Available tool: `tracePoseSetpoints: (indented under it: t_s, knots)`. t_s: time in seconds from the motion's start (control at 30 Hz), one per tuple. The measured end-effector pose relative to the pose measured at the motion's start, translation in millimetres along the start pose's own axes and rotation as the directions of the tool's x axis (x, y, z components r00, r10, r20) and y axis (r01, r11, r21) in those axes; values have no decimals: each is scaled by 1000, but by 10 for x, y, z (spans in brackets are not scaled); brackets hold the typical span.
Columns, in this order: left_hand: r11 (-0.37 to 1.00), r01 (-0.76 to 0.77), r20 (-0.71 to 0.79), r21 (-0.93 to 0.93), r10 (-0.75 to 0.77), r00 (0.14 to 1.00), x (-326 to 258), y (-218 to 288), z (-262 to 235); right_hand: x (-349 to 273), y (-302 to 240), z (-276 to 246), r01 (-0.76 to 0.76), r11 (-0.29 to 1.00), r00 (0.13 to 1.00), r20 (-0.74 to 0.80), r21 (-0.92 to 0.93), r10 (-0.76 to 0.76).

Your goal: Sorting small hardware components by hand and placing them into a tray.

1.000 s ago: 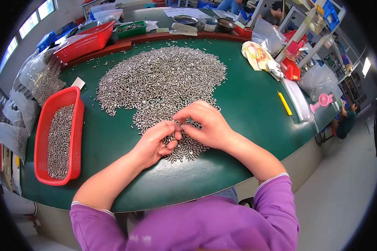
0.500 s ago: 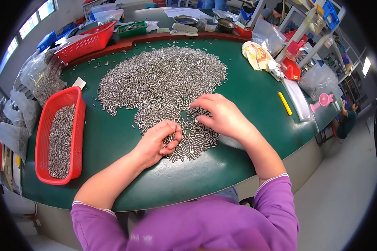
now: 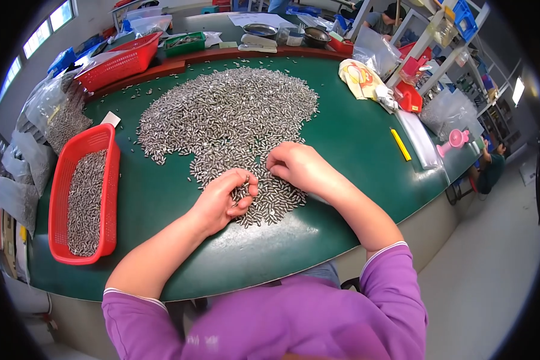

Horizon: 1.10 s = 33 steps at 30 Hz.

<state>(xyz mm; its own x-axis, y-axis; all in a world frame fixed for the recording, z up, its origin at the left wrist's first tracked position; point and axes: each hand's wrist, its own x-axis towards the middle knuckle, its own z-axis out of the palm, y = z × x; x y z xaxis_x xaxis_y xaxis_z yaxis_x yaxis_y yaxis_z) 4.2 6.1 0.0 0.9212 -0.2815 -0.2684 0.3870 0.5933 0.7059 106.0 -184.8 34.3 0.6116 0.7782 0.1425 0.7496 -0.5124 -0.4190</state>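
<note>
A broad heap of small, bullet-shaped metal pieces (image 3: pixel 228 108) lies on the green tabletop (image 3: pixel 342 132), and a thinner patch of them stretches toward me. Over the left side of that patch, my left hand (image 3: pixel 219 201) is curled, palm facing right, with several metal pieces in the cupped fingers. My right hand (image 3: pixel 300 168) rests at the patch's right side. Its fingers are bent down and pinched together at the pieces; whatever lies between the fingertips is hidden.
At the left stands a red plastic basket (image 3: pixel 112 204) partly filled with similar pieces. Bags of pieces (image 3: pixel 66 120) sit beyond it. A second red basket (image 3: pixel 120 63) and a green tray (image 3: pixel 185 44) stand at the back. A yellow cutter (image 3: pixel 401 145) lies on the right.
My right hand has moved slightly left, closer to my left hand, and its spread fingers have come together. My left hand stays curled nearly in place. The view has shifted a little.
</note>
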Motion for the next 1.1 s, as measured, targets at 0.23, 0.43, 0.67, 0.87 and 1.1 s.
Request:
tracePoseSetpoints:
  t_s: [0.23, 0.43, 0.67, 0.87, 1.1]
  knots:
    - [1000, -4, 16, 0, 4, 1000, -3, -15, -43, 65, -112, -154, -194, 907, 972, -54, 375, 230]
    - [999, -21, 13, 25, 20, 1000, 4, -4, 2, -37, -188, 110, -13, 750, 965, -187, 662, 182]
    - [999, -29, 23, 37, 28, 999, -4, -12, -10, -122, -272, 158, -61, 774, 967, -154, 630, 201]
    - [1000, -6, 32, 24, 6, 999, -17, -4, -6, -125, -229, 228, 112, 901, 953, -301, 419, 22]
    - [999, -15, 38, 47, 14, 999, -11, -16, 4, -143, -221, 266, 15, 834, 949, -271, 551, 162]
